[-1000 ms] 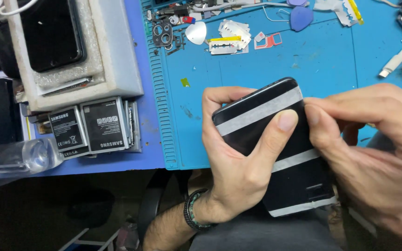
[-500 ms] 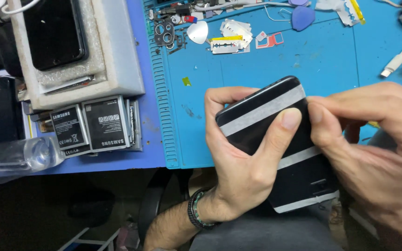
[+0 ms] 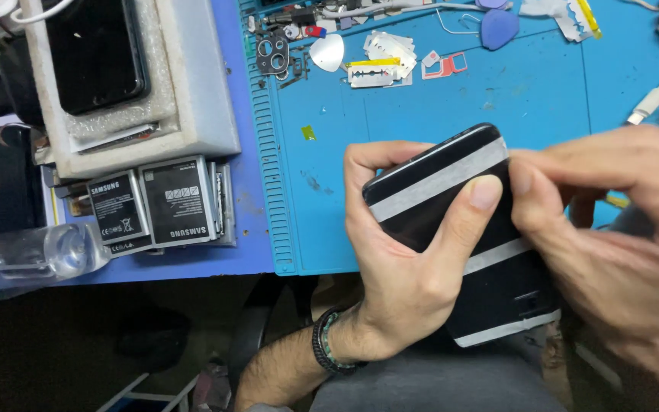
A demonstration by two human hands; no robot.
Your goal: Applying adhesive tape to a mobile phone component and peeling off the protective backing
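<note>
Currently both hands closed on black phone: left hand wraps it from below-left, thumb across front; right hand pinches upper-right edge. Phone held over blue mat edge, long axis upper-left to lower-right, white tape strips crosswise. Batteries lie left on tabletop.

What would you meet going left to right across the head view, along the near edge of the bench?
Clear plastic bottle → phone batteries → left hand → black phone with grey tape strips → right hand.
</note>
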